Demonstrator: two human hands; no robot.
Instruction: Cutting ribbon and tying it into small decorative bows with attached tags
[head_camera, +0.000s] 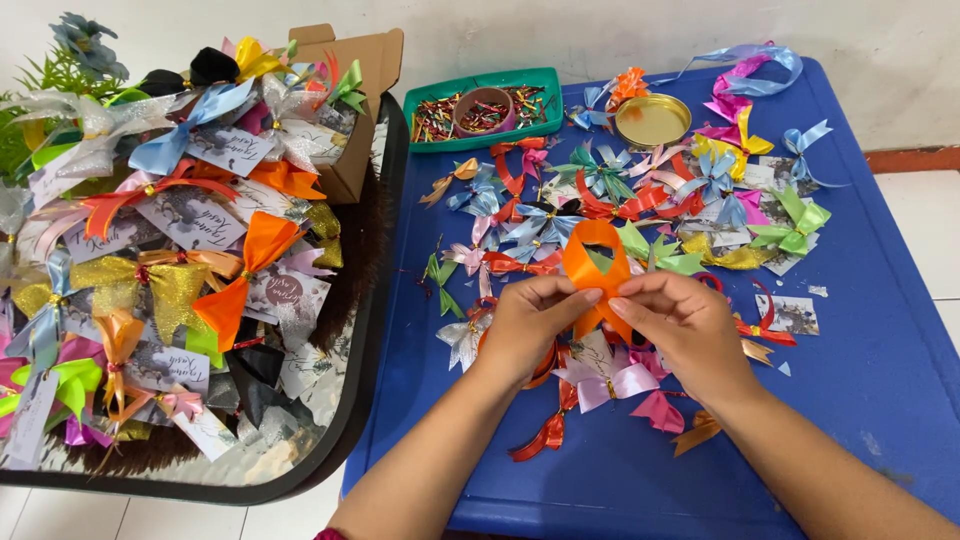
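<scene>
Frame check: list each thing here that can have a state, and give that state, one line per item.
Orange ribbon: folded into a loop, pinched by both hands.
Left hand: closed on the orange ribbon.
Right hand: closed on the orange ribbon.
Green tray: holding small twist ties and a round cup.
Gold lid: off, lying upturned on the blue table.
Cardboard box: flaps open.
Black tray: piled with finished bows and tags.

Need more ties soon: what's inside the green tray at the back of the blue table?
The green tray holds a scatter of small red, gold and green ties and a round brown bowl with more of them. The tray floor under the bowl is hidden.
</scene>
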